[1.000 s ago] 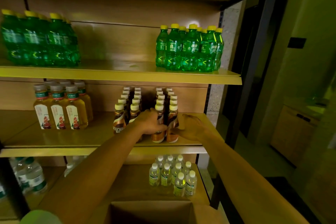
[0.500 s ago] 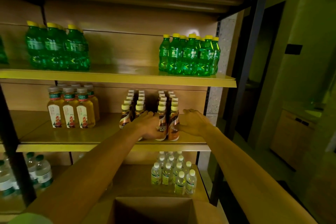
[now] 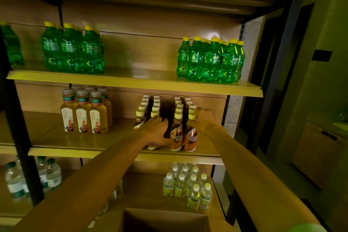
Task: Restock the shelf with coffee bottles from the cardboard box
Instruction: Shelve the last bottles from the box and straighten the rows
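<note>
Brown Nescafe coffee bottles (image 3: 176, 137) with pale caps stand in four rows on the right of the middle shelf (image 3: 84, 142). My left hand (image 3: 156, 132) is wrapped over the front bottle of the second row, whose base shows under my palm. My right hand (image 3: 205, 120) lies with fingers spread against the right side of the rightmost row (image 3: 191, 138), level with the caps. The open cardboard box (image 3: 163, 219) sits at the bottom edge below my arms; I cannot see inside it.
Yellow tea bottles (image 3: 83, 117) stand left on the same shelf. Green soda bottles (image 3: 211, 60) and another group (image 3: 72, 49) fill the shelf above. Small clear bottles (image 3: 188, 184) stand on the lower shelf. A dark upright post (image 3: 271, 81) bounds the shelf's right side.
My right hand has slid up and further back along the rightmost coffee row. My left hand stays on the front bottle. The view has shifted left and tilted slightly up.
</note>
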Available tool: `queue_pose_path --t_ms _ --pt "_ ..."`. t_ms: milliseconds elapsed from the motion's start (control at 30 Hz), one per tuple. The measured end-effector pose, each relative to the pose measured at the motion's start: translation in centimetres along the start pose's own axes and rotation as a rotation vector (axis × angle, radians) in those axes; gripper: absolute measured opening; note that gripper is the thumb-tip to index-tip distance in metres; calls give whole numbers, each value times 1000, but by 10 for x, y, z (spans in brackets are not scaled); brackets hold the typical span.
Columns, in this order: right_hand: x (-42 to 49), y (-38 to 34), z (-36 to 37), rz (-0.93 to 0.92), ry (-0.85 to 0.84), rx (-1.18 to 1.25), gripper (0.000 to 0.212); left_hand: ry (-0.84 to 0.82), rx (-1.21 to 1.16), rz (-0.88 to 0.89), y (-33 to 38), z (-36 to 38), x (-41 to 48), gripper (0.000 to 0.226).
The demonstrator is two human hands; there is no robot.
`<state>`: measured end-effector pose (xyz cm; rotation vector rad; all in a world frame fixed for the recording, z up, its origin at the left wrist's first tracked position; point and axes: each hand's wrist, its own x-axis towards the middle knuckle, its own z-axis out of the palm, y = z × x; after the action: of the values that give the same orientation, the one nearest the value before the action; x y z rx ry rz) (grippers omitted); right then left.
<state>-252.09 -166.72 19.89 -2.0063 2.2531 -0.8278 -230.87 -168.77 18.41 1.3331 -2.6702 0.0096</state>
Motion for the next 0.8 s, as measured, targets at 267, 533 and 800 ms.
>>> queue_pose_path --t_ms 267,533,800 --pt "16 7 13 42 21 -76 15 42 -4 7 -9 -3 -1 63" --pt "25 8 23 149 83 -106 19 56 -2 27 -9 4 5 61" --pt "21 6 18 84 145 -85 37 66 -5 54 -7 7 14 61"
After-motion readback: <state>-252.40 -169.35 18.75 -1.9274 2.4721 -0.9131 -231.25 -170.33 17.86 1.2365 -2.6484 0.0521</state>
